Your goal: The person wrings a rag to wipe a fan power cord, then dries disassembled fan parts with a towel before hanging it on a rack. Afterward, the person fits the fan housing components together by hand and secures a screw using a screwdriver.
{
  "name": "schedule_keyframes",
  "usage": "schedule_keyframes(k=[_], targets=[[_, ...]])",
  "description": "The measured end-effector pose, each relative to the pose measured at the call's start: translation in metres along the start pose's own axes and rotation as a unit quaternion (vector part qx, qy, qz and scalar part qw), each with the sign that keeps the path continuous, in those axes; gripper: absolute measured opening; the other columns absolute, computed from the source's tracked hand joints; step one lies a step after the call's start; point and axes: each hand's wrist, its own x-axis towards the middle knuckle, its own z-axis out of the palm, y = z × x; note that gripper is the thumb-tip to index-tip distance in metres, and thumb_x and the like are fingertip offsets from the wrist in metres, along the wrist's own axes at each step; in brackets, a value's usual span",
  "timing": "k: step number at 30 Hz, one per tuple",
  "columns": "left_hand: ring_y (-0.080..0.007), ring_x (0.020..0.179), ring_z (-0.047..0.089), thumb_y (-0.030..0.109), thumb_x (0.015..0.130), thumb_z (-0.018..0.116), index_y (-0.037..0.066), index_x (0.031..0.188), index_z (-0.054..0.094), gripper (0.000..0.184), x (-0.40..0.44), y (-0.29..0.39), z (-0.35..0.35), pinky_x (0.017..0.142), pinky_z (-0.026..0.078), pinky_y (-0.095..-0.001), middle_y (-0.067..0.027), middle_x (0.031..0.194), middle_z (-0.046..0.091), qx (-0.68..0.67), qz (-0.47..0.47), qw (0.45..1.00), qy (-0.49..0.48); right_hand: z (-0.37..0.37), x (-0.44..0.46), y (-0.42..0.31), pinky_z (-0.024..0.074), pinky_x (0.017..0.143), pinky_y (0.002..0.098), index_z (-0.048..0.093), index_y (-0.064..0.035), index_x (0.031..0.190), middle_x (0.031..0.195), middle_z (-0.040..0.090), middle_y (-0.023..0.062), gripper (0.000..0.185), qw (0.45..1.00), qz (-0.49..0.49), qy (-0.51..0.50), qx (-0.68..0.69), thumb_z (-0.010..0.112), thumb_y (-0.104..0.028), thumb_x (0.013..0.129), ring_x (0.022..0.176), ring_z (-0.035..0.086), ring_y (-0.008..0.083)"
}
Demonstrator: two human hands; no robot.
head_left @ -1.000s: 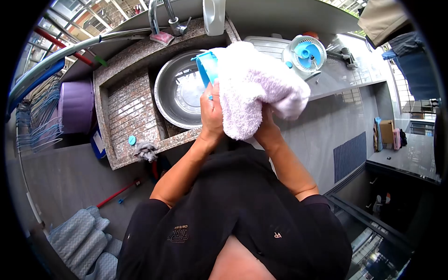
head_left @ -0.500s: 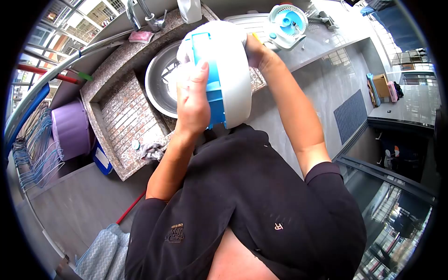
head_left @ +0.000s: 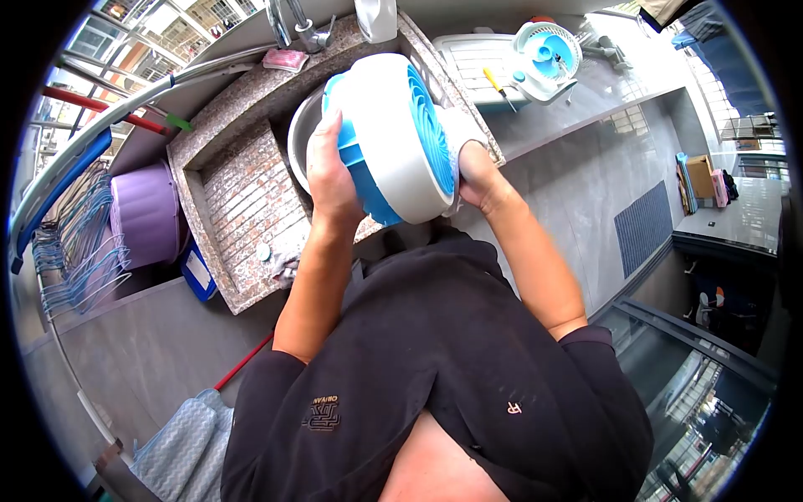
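Note:
A round white and blue fan housing [head_left: 386, 138] with curved blue slats on its right face is held up over the sink. My left hand [head_left: 332, 176] grips its blue left side, thumb up along the rim. On the other side, my right hand [head_left: 480, 174] is closed on a white cloth [head_left: 458, 130] pressed against the slatted face. The housing hides much of the metal basin [head_left: 299, 142] beneath it.
Right of the sink are a small fan base with blue blades [head_left: 548, 54] and a yellow-handled screwdriver [head_left: 493, 79]. A faucet [head_left: 311, 35], pink sponge [head_left: 284, 59] and white bottle [head_left: 376, 21] line the back. Hangers [head_left: 79, 243] and a purple bucket [head_left: 146, 213] stand left.
The fan housing has turned so its blue slatted face shows on the right. My right hand and the cloth have come from behind its top to its right side.

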Motion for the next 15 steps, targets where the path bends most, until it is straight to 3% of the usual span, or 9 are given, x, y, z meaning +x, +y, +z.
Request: schedule_keyframes(k=[3, 6, 7, 10, 12, 14, 15], targets=[[-0.0224, 0.106, 0.069, 0.034, 0.105, 0.047, -0.004, 0.132, 0.057, 0.048, 0.000, 0.001, 0.000, 0.094, 0.055, -0.0356, -0.0145, 0.121, 0.068, 0.011, -0.002, 1.000, 0.002, 0.006, -0.015, 0.003, 0.0520, 0.104, 0.0352, 0.047, 0.0033, 0.147, 0.138, 0.062, 0.0149, 0.050, 0.998, -0.052, 0.001, 0.034, 0.039, -0.031, 0.111, 0.121, 0.064, 0.0209], [-0.0231, 0.110, 0.067, 0.036, 0.106, 0.044, -0.001, 0.135, 0.056, 0.048, 0.003, -0.004, 0.001, 0.098, 0.053, -0.0365, -0.0134, 0.124, 0.067, -0.006, 0.003, 1.000, 0.012, -0.003, -0.029, 0.009, 0.0512, 0.104, 0.0340, 0.046, 0.0031, 0.147, 0.135, 0.063, 0.0132, 0.048, 0.995, -0.085, 0.028, -0.037, 0.039, -0.029, 0.111, 0.121, 0.064, 0.0203], [-0.0232, 0.111, 0.067, 0.036, 0.106, 0.043, 0.000, 0.135, 0.055, 0.047, 0.005, -0.005, 0.001, 0.098, 0.052, -0.0366, -0.0129, 0.124, 0.067, -0.016, 0.007, 1.000, 0.017, -0.008, -0.033, 0.016, 0.0468, 0.108, 0.0334, 0.045, 0.0022, 0.147, 0.139, 0.060, 0.0118, 0.045, 0.996, -0.075, 0.040, -0.016, 0.040, -0.023, 0.111, 0.127, 0.058, 0.0192], [-0.0239, 0.110, 0.067, 0.036, 0.107, 0.041, 0.001, 0.133, 0.057, 0.047, 0.015, -0.005, -0.001, 0.098, 0.052, -0.0371, -0.0127, 0.123, 0.067, -0.045, 0.000, 0.998, 0.040, -0.001, -0.067, 0.019, 0.0470, 0.098, 0.0293, 0.060, -0.0019, 0.126, 0.124, 0.060, 0.0041, 0.027, 0.991, -0.114, 0.069, 0.000, 0.045, -0.007, 0.104, 0.114, 0.056, 0.0135], [-0.0252, 0.112, 0.067, 0.036, 0.106, 0.042, 0.001, 0.133, 0.056, 0.047, 0.020, -0.005, -0.004, 0.100, 0.052, -0.0378, -0.0130, 0.125, 0.067, -0.088, -0.014, 0.995, 0.038, 0.010, -0.086, 0.002, 0.0463, 0.099, 0.0317, 0.059, 0.0005, 0.129, 0.126, 0.061, 0.0063, 0.031, 0.976, -0.166, 0.120, -0.078, 0.046, -0.002, 0.101, 0.117, 0.056, 0.0160], [-0.0256, 0.115, 0.065, 0.036, 0.105, 0.044, 0.000, 0.135, 0.056, 0.048, 0.025, -0.009, -0.017, 0.102, 0.050, -0.0384, -0.0123, 0.129, 0.066, -0.155, -0.024, 0.988, -0.001, -0.013, -0.100, -0.020, 0.0483, 0.098, 0.0330, 0.064, 0.0016, 0.124, 0.121, 0.065, 0.0081, 0.031, 0.939, -0.238, 0.094, -0.229, 0.048, -0.001, 0.097, 0.112, 0.061, 0.0173], [-0.0267, 0.118, 0.064, 0.037, 0.105, 0.042, 0.000, 0.135, 0.057, 0.049, 0.029, -0.013, -0.023, 0.104, 0.049, -0.0407, -0.0126, 0.130, 0.066, -0.246, -0.043, 0.966, -0.070, -0.021, -0.111, -0.035, 0.0496, 0.097, 0.0344, 0.066, 0.0017, 0.121, 0.117, 0.067, 0.0080, 0.031, 0.926, -0.255, 0.090, -0.265, 0.051, -0.002, 0.094, 0.108, 0.063, 0.0186]])
